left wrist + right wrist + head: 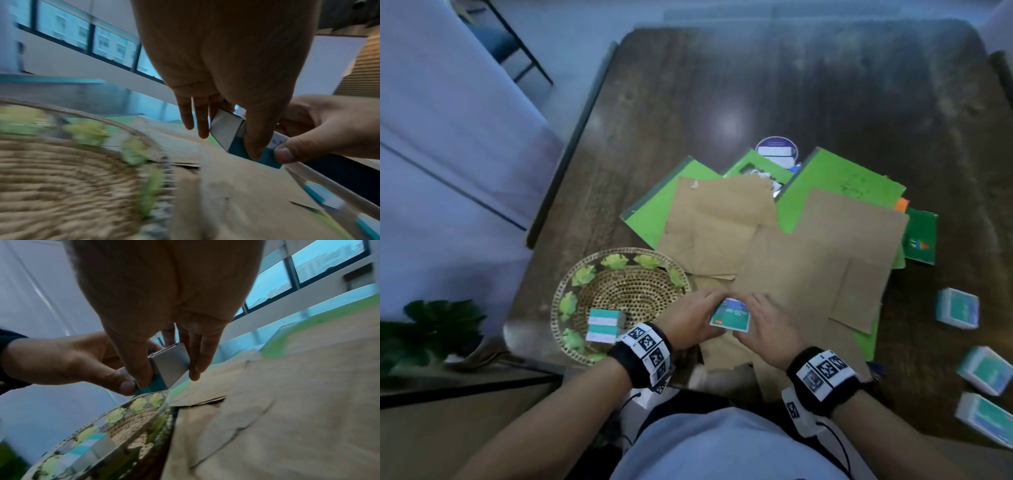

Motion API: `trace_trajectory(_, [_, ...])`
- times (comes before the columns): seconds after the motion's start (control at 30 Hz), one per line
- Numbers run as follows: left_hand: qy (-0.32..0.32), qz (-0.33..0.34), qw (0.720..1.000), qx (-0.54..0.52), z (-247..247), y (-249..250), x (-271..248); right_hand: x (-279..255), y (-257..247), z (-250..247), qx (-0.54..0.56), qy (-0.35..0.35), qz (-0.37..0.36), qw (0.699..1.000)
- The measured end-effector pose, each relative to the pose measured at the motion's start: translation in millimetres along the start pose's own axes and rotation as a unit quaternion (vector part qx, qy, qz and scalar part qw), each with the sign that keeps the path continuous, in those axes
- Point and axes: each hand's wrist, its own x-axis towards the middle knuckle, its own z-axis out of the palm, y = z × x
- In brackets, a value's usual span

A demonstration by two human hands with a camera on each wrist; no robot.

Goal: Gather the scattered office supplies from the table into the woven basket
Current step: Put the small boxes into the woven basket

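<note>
Both hands hold one small teal-and-white box (730, 316) between them, just right of the woven basket (571, 291) and above the brown paper. My left hand (709, 313) pinches its left end, thumb near side and fingers far side. My right hand (751, 318) pinches the right end the same way. The wrist views show the box (226, 131) (170, 366) lifted off the paper, close to the basket rim (144, 402). Two like boxes (603, 325) lie stacked inside the basket. Three more boxes (959, 308) (984, 370) (986, 419) lie at the table's right edge.
Brown paper envelopes (808, 270) overlap green folders (839, 178) across the middle of the dark wooden table (722, 85). A dark green booklet (921, 236) and a round purple tin (777, 149) lie behind the pile. A potted plant (431, 329) stands low at the left.
</note>
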Motion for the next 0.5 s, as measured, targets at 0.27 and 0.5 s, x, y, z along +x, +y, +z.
trace_trajectory(0.27, [0.015,-0.097,0.994,0.048,-30.6,-107.3,-90.5,73.5,-90.0,80.3,0.004,-0.116,-0.045,0.992])
trace_trajectory(0.5, [-0.063,-0.14,0.982,0.107,-17.2,-164.3,-105.9,109.4,-116.7,132.6,-0.059,-0.196,-0.005,0.979])
